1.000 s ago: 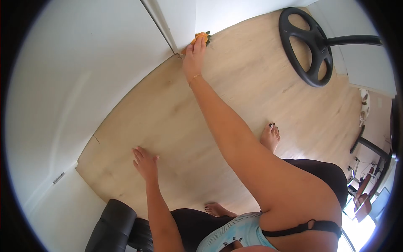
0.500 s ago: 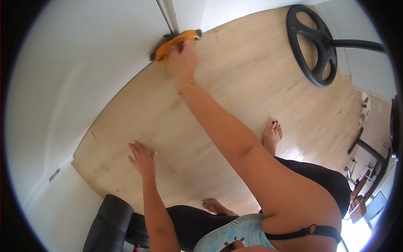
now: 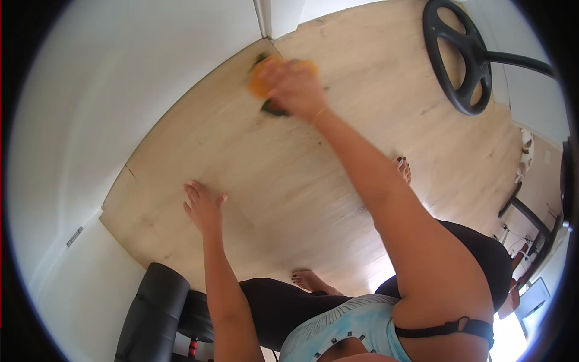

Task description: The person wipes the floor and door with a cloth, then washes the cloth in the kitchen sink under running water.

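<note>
My right hand (image 3: 295, 90) is closed on an orange cloth (image 3: 259, 83) with dark green and black parts, blurred by motion. It holds the cloth against the wood-look floor (image 3: 241, 145), just out from the wall corner. Part of the cloth lies hidden under my fingers. Lower left, my left hand (image 3: 204, 205) is open with fingers spread, palm toward the floor and nothing in it. Whether it presses on the boards I cannot tell.
White walls (image 3: 108, 108) border the floor on the left and top. A black round spoked base on a pole (image 3: 458, 60) stands upper right. Black padded furniture (image 3: 154, 308) is at lower left. My bare feet (image 3: 310, 280) are on the floor below.
My right hand has moved the orange cloth away from the wall corner, down and to the right over the floor. My left hand has stayed nearly in place. The view has shifted slightly.
</note>
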Demonstrator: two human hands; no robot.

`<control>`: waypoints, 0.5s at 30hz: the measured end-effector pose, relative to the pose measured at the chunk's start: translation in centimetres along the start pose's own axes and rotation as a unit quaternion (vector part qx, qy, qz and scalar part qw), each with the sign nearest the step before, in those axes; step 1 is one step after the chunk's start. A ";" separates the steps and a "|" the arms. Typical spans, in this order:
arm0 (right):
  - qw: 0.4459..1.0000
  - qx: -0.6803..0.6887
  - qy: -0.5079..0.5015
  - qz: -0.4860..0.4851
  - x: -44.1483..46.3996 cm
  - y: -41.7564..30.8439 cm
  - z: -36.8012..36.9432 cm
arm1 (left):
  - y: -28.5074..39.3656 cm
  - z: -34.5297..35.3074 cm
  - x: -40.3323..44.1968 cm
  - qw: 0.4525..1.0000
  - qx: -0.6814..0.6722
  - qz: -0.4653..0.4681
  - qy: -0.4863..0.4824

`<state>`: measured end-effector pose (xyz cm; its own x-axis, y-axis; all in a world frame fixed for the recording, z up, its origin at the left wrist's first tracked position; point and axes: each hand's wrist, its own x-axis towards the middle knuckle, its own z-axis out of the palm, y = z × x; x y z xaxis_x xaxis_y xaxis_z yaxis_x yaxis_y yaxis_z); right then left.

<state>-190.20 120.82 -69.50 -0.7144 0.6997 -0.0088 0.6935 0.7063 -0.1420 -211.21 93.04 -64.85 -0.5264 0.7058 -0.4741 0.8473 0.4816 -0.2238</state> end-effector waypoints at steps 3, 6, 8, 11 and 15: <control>0.954 -0.030 0.142 0.262 -1.4 10.7 0.4 | -0.1 0.2 0.0 1.000 -0.006 0.006 0.012; 0.886 0.035 0.165 0.431 0.4 12.4 -1.0 | 0.0 0.5 0.1 1.000 -0.003 0.007 0.022; 0.887 0.002 0.113 0.447 2.9 7.1 -0.8 | -0.4 0.8 0.0 0.999 0.011 0.017 0.050; 0.974 -0.080 0.108 0.182 2.2 -6.2 2.6 | -0.4 0.4 -0.1 0.997 0.044 0.026 0.050; 0.963 0.252 0.056 -0.075 -10.6 -21.6 3.4 | -0.3 0.4 0.3 0.999 0.044 0.005 -0.006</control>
<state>-197.94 97.73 -69.73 -0.7688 0.6212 0.1518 0.4298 0.6777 -0.5967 -211.62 92.89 -65.23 -0.5173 0.7033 -0.4876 0.8558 0.4266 -0.2925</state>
